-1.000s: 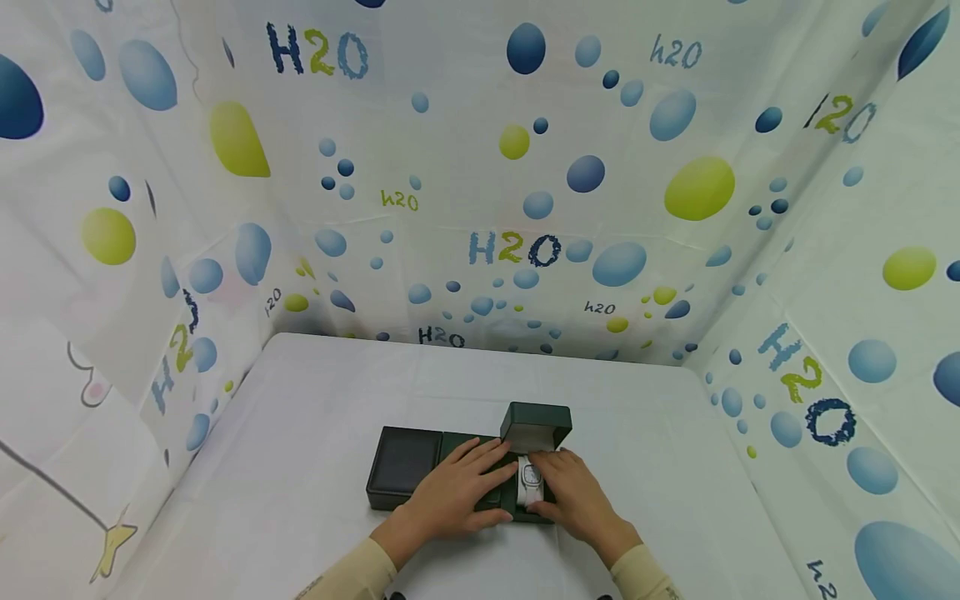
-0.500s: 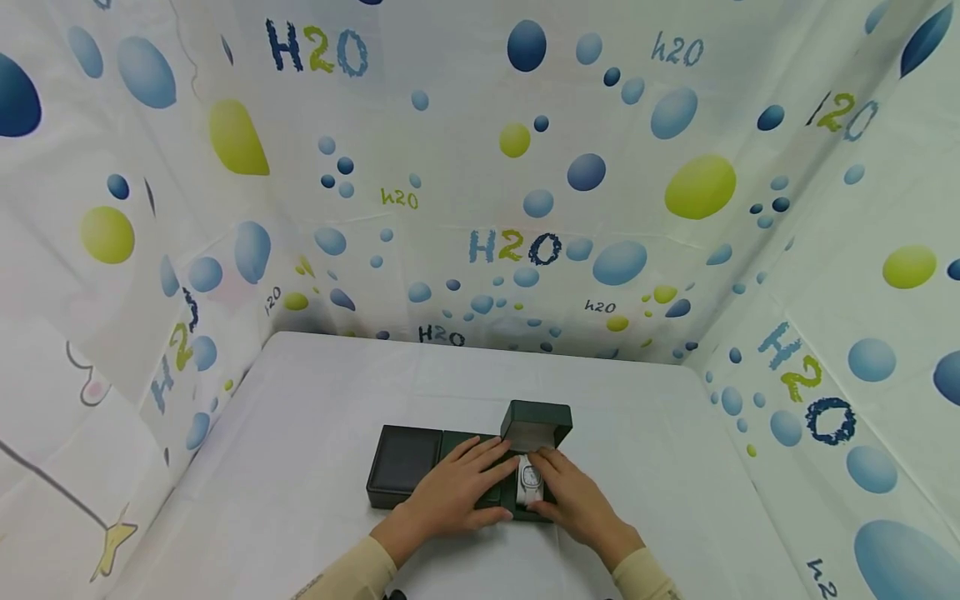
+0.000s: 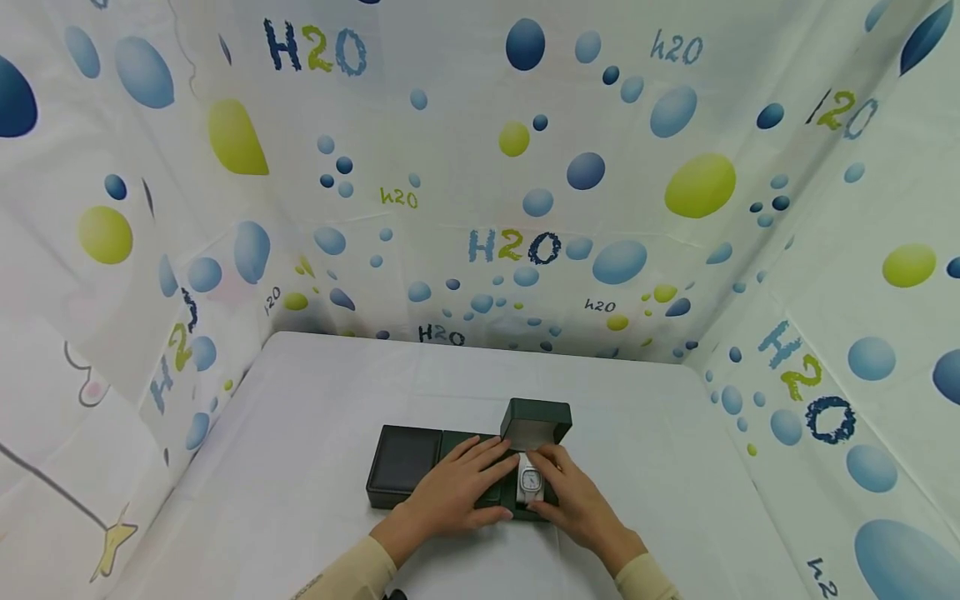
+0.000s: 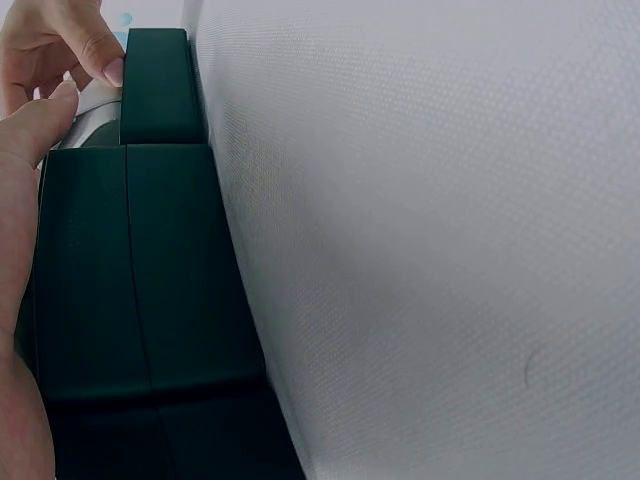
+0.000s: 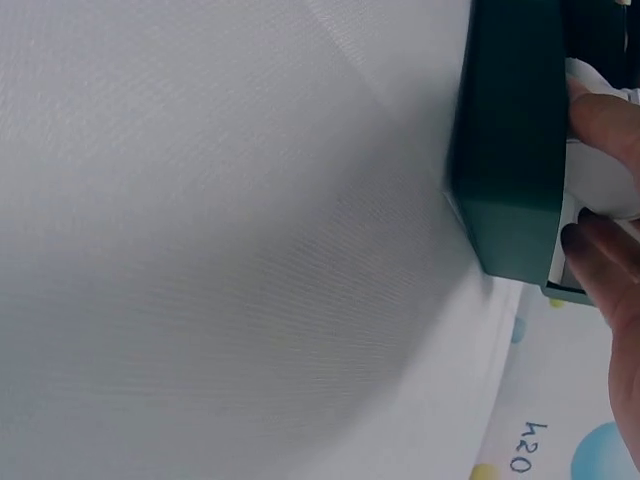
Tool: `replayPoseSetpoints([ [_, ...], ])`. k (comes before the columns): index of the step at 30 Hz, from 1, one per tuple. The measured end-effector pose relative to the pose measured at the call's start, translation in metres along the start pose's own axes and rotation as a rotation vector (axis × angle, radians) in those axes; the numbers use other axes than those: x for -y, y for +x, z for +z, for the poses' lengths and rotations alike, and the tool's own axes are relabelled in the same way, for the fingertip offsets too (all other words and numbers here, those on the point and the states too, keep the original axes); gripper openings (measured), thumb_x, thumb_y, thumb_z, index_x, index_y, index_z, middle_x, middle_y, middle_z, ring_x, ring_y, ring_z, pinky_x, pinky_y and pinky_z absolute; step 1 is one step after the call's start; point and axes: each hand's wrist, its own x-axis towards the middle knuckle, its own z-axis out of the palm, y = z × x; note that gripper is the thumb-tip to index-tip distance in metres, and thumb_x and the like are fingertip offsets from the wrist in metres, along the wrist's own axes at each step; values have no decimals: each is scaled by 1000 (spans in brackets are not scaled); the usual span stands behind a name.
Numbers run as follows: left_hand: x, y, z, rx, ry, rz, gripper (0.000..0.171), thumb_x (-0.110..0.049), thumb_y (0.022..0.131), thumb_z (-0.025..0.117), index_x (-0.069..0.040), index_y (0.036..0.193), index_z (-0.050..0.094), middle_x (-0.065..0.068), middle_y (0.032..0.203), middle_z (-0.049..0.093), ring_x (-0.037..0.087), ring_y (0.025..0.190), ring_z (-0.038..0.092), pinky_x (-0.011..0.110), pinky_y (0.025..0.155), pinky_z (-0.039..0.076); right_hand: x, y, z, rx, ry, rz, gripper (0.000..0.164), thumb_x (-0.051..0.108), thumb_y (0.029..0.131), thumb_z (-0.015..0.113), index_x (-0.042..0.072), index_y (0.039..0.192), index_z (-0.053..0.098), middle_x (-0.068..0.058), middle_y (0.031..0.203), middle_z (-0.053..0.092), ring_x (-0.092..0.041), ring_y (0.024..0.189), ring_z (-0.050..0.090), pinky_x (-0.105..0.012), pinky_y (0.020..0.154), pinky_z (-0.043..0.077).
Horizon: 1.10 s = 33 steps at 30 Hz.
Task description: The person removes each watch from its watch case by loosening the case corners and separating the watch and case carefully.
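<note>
Head view, watch: the white watch (image 3: 530, 481) is below and right of the frame's centre, dial up, in the rightmost compartment of a dark green case (image 3: 452, 442).
Head view, lid: the green lid (image 3: 542, 414) of that compartment stands raised just above the watch, its pale inside showing.
Head view, left hand: the left hand (image 3: 461, 493) lies over the middle of the green case, fingers stretched out, gripping nothing; its fingertips reach up near the raised lid.
Head view, right hand: the right hand (image 3: 576, 498) pinches the watch, fingers bent at its upper end and thumb at its lower end.
Head view, surroundings: a black box (image 3: 405, 465) adjoins the green case on the left; whether they are joined I cannot tell. The desk (image 3: 337, 383) is white, and a curtain (image 3: 450, 142) with blue and lime spots fills the upper frame.
Left wrist view: the left hand runs down the left edge, along the green case; the right hand shows upper left beside the raised lid.
Right wrist view: at the right edge, the right hand's fingers touch a white cushion (image 5: 598, 180) behind the green lid; the dial is out of sight.
</note>
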Motion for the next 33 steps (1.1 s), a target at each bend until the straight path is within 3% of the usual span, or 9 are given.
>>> replayPoseSetpoints([
  [5, 0, 1, 0, -4, -10, 0, 79, -64, 99, 58, -20, 162, 40, 8, 168, 38, 26, 155, 36, 51, 127, 30, 0, -1, 0, -20, 14, -11, 85, 21, 78, 94, 11, 151, 54, -6, 143, 52, -20, 127, 61, -40, 101, 58],
  [12, 0, 1, 0, -22, -48, -8, 84, -62, 98, 63, -22, 165, 32, 8, 167, 40, 26, 154, 38, 51, 127, 30, -1, -3, 0, -135, 28, -79, 87, 17, 73, 97, 6, 149, 56, -9, 142, 53, -20, 124, 61, -37, 98, 59],
  [16, 0, 2, 0, -61, -67, 1, 88, -59, 96, 68, -20, 165, 31, 8, 164, 43, 27, 152, 41, 52, 126, 31, 0, -5, 1, -165, 47, -71, 89, 18, 72, 97, 5, 150, 55, -7, 142, 52, -20, 125, 61, -36, 98, 58],
  [23, -5, 11, -1, -165, -133, 61, 97, -48, 87, 83, -14, 163, 34, 9, 161, 47, 24, 149, 45, 53, 124, 35, 7, -2, -1, -197, 320, -20, 85, 15, 78, 93, 3, 151, 51, -10, 141, 51, -21, 125, 59, -27, 94, 60],
  [27, -8, 16, -2, -164, -126, 78, 102, -48, 86, 85, -15, 165, 30, 9, 163, 44, 20, 150, 43, 49, 123, 38, 15, 1, -2, -196, 464, 10, 83, 17, 81, 90, 5, 152, 50, -8, 142, 52, -23, 129, 59, -29, 91, 61],
  [33, -9, 18, -3, -189, -131, 103, 100, -40, 86, 87, -13, 164, 31, 11, 163, 43, 21, 146, 49, 42, 115, 48, 28, 4, -5, -171, 590, 73, 85, 17, 78, 91, 15, 152, 49, -4, 147, 56, -21, 135, 57, -34, 94, 61],
])
